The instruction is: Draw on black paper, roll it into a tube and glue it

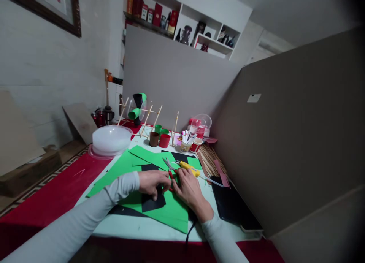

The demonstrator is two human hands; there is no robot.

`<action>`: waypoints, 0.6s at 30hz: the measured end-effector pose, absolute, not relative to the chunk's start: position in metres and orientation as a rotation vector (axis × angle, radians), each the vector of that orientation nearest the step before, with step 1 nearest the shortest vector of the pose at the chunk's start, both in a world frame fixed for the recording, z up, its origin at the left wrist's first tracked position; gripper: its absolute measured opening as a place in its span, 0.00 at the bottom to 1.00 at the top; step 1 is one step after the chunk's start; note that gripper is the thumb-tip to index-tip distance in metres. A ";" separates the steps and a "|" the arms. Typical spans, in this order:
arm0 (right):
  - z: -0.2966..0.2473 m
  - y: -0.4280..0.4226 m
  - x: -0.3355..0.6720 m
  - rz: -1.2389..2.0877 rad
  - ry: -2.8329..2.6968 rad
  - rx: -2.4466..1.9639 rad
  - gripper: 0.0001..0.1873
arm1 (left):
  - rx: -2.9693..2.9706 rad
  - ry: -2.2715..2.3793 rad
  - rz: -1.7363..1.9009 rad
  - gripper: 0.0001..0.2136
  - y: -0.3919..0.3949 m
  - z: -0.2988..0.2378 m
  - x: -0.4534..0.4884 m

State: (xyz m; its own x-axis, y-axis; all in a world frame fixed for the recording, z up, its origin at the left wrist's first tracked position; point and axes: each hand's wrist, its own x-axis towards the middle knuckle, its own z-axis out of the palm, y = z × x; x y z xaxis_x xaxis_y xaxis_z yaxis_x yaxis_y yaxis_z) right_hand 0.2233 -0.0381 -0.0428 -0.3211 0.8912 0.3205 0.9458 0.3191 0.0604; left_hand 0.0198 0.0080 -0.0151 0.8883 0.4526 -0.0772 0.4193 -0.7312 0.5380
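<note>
My left hand point(153, 182) is over a black paper strip point(151, 204), its fingers curled in beside the red handles of the scissors point(170, 174). What those fingers hold, if anything, is hidden. My right hand point(188, 187) lies on the other side of the handles, palm down, thumb apart from the bent fingers. The scissors' blades are spread and point away from me. Under both hands lie large green sheets point(171, 211), layered with black pieces. Just beyond my right fingers rests a yellow glue gun point(186, 165) with a glue stick point(211, 180) in its rear.
Behind the sheets stand a brown paper tube point(154, 139), a red one point(164, 141), wooden sticks point(175, 128) and a cup of pens point(186, 145). Clear plastic tubs point(112, 139) sit left. A black tablet-like slab point(232, 204) lies right, near the grey partition point(285, 141).
</note>
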 end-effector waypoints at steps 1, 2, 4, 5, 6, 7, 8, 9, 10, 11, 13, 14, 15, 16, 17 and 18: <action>-0.043 -0.038 0.224 -0.358 -2.360 -1.656 0.17 | 2.459 0.605 0.102 0.17 0.010 -0.015 0.020; -0.043 -0.038 0.224 -0.365 -2.363 -1.641 0.17 | 2.418 0.581 0.131 0.17 0.012 -0.014 0.019; -0.043 -0.039 0.225 -0.368 -2.367 -1.624 0.17 | 2.314 0.543 0.217 0.17 0.017 -0.009 0.013; -0.043 -0.039 0.226 -0.366 -2.366 -1.622 0.17 | 2.252 0.535 0.287 0.17 0.020 -0.006 0.008; -0.043 -0.039 0.226 -0.362 -2.361 -1.623 0.18 | 2.187 0.534 0.378 0.16 0.024 -0.002 0.003; -0.044 -0.039 0.227 -0.356 -2.356 -1.626 0.18 | 2.114 0.542 0.490 0.16 0.029 0.002 -0.004; -0.045 -0.039 0.227 -0.350 -2.351 -1.628 0.18 | 2.033 0.561 0.621 0.16 0.034 0.006 -0.012; -0.047 -0.039 0.228 -0.345 -2.346 -1.631 0.18 | 1.943 0.585 0.760 0.17 0.040 0.009 -0.020; -0.048 -0.038 0.228 -0.342 -2.344 -1.631 0.18 | 1.842 0.616 0.904 0.17 0.045 0.013 -0.028; -0.049 -0.038 0.229 -0.343 -2.342 -1.629 0.18 | 1.734 0.645 1.045 0.17 0.049 0.016 -0.035; -0.051 -0.036 0.229 -0.357 -2.340 -1.622 0.18 | 1.515 0.682 1.286 0.18 0.055 0.022 -0.050; -0.052 -0.036 0.230 -0.368 -2.340 -1.617 0.18 | 1.413 0.690 1.381 0.18 0.056 0.025 -0.057; -0.052 -0.035 0.230 -0.380 -2.342 -1.610 0.18 | 1.321 0.691 1.459 0.18 0.056 0.028 -0.062; -0.053 -0.035 0.230 -0.393 -2.344 -1.603 0.18 | 1.239 0.687 1.518 0.18 0.055 0.031 -0.068; -0.053 -0.034 0.230 -0.405 -2.346 -1.594 0.18 | 1.167 0.682 1.562 0.18 0.054 0.033 -0.072; -0.054 -0.034 0.230 -0.415 -2.348 -1.586 0.18 | 1.103 0.676 1.592 0.18 0.053 0.034 -0.075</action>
